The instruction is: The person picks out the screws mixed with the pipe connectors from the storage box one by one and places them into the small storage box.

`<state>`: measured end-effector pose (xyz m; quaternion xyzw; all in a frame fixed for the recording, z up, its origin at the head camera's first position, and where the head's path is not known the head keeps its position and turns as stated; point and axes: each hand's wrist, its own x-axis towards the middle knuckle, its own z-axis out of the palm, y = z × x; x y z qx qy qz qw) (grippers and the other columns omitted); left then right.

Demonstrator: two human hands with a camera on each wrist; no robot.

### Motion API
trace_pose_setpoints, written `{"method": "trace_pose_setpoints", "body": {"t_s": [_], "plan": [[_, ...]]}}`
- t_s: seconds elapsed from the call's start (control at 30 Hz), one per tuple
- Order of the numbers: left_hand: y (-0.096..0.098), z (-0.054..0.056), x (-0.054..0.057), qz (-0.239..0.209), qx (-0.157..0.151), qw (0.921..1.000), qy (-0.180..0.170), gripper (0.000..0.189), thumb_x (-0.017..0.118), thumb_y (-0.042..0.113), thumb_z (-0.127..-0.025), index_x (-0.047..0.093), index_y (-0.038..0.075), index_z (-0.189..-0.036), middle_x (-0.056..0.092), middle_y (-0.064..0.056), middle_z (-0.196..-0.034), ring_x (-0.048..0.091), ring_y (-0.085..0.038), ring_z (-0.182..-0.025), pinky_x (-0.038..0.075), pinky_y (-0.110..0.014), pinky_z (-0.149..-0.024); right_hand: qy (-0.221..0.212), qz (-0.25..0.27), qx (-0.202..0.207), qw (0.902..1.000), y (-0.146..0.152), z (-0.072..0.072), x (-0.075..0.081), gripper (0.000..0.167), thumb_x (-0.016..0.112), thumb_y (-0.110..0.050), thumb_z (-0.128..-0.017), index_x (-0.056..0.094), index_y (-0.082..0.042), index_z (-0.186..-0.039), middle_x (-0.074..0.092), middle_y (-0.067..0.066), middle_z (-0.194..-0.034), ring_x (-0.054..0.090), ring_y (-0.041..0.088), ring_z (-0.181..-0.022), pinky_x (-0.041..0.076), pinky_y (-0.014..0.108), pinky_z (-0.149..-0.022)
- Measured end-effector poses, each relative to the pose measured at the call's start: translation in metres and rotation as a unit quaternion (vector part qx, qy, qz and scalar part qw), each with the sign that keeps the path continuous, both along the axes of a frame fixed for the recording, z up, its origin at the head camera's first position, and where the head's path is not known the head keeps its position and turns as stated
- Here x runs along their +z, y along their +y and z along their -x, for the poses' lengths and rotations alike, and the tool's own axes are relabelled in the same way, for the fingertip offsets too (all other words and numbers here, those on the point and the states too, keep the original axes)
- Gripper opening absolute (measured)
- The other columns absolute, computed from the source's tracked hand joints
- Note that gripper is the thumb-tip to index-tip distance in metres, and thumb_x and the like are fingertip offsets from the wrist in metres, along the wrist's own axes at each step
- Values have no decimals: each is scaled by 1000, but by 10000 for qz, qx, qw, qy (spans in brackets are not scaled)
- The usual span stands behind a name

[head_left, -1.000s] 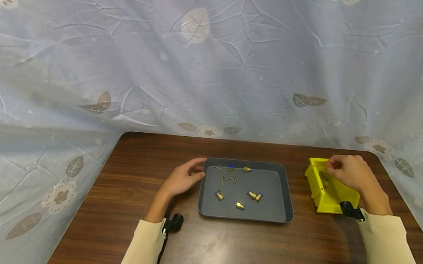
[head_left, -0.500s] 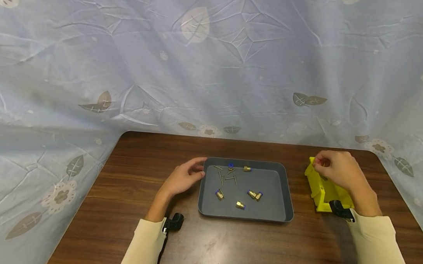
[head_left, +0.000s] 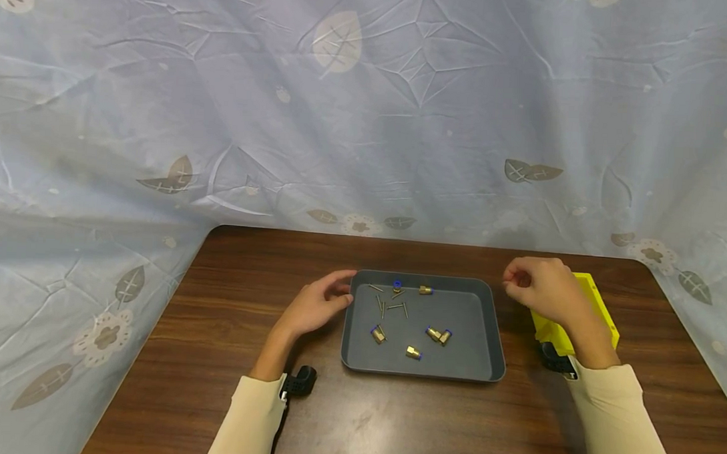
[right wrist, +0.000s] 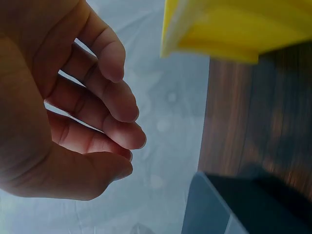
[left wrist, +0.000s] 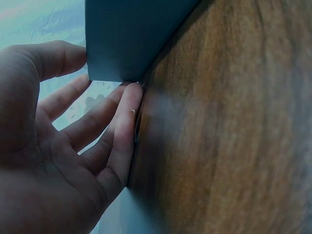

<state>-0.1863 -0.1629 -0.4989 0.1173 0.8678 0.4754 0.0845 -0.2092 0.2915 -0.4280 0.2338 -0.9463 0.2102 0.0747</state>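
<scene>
My left hand (head_left: 318, 304) rests at the left end of a grey tray (head_left: 454, 374), its thumb at the rim. In the left wrist view, the fingers (left wrist: 92, 126) lie loosely bent around the tray's corner (left wrist: 122, 44), close to the tabletop. Brass fittings with blue collars, among them one fitting (head_left: 413, 353) near the front, lie in the tray with several thin screws (head_left: 381, 308). Between the tray and a yellow bin (head_left: 601, 315), my right hand (head_left: 544, 290) hangs with loosely curled fingers, thumb tip beside the index fingertip. Nothing shows between them in the right wrist view.
The brown wooden table (head_left: 230, 269) has rounded far corners and carries the tray and the bin. A patterned cloth (head_left: 367, 120) hangs close behind and to the sides. Each wrist wears a small black camera, the left wrist camera (head_left: 299, 383) near the table.
My right hand has moved left, from over the yellow bin to the gap beside the tray's right end. The left hand, tray and parts have stayed put.
</scene>
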Motion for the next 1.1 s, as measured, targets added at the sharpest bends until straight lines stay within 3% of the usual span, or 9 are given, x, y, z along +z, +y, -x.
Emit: {"method": "trace_pose_setpoints", "body": {"t_s": [0.4, 0.83, 1.1], "plan": [[0, -1, 1, 3, -6, 10000, 17, 54, 70, 17, -106, 60, 16, -159, 77, -13, -131, 72, -28, -111, 54, -49, -95, -462, 327, 636, 9964, -41, 5, -6, 13, 86, -7, -90, 77, -11, -98, 72, -9, -84, 66, 12, -77, 57, 38, -71], [0, 0, 0, 25, -12, 10000, -24, 54, 70, 20, -107, 59, 17, -160, 76, -13, -134, 72, -30, -117, 55, -53, -99, -713, 309, 1235, 9893, -77, 15, -17, 18, 87, -9, -92, 78, -7, -108, 75, -7, -91, 69, 12, -83, 59, 40, -77], [0, 0, 0, 31, 1, 10000, -20, 54, 70, 20, -107, 60, 18, -160, 76, -12, -133, 72, -29, -117, 55, -53, -100, -901, 349, 1622, 9820, -100, 19, -22, 23, 88, -6, -91, 80, -5, -112, 78, 2, -97, 72, 15, -87, 61, 40, -80]]}}
